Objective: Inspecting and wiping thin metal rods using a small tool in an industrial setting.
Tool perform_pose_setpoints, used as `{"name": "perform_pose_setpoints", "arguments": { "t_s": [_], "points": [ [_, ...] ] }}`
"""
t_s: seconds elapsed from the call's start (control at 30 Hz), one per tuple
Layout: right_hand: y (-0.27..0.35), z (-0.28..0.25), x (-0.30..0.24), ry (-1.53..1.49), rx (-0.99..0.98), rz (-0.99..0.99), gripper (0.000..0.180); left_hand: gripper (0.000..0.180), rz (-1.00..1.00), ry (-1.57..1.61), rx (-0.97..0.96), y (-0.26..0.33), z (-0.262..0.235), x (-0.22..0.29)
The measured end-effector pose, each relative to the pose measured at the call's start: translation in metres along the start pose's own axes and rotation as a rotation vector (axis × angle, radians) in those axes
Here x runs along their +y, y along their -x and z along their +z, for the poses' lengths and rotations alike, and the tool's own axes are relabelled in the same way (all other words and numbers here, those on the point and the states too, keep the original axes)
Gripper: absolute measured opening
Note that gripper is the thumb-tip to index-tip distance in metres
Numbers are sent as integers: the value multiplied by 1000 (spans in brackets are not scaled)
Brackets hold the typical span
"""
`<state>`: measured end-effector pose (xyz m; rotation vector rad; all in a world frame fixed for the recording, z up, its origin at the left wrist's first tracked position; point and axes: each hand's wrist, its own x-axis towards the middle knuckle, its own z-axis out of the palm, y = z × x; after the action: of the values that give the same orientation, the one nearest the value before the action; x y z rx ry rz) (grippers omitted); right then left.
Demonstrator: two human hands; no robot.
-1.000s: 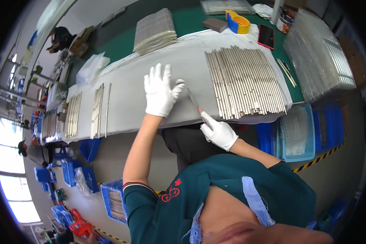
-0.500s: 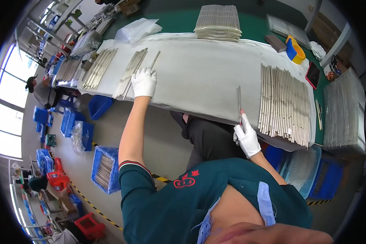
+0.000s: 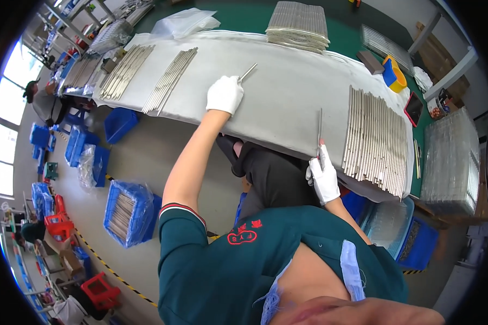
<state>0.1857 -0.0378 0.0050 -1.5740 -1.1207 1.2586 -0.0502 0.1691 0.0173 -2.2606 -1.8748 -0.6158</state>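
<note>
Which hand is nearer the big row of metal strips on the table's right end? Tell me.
Right. The right hand holds a single strip just left of the big row of metal strips; the left hand is far off, mid-table.

blue crates (image 3: 127,211) on floor (some hold rods); yellow-blue tape roll (image 3: 394,76) at bench's far edge.

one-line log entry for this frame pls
left hand: holds metal strip over grey cloth | right hand: fingers on another strip | big strip row to right
</note>
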Motion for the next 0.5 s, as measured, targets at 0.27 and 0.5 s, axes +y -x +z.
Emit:
{"name": "perform_pose_setpoints", "arguments": {
  "t_s": [0.27,0.5],
  "points": [
    [14,-23,-16,796,-126,-322,52,23,-478,1220,-754,110,-63,80],
    [36,-31,-8,1144,-9,-504,42,20,-473,1202,-711,144,-61,77]
  ]
}}
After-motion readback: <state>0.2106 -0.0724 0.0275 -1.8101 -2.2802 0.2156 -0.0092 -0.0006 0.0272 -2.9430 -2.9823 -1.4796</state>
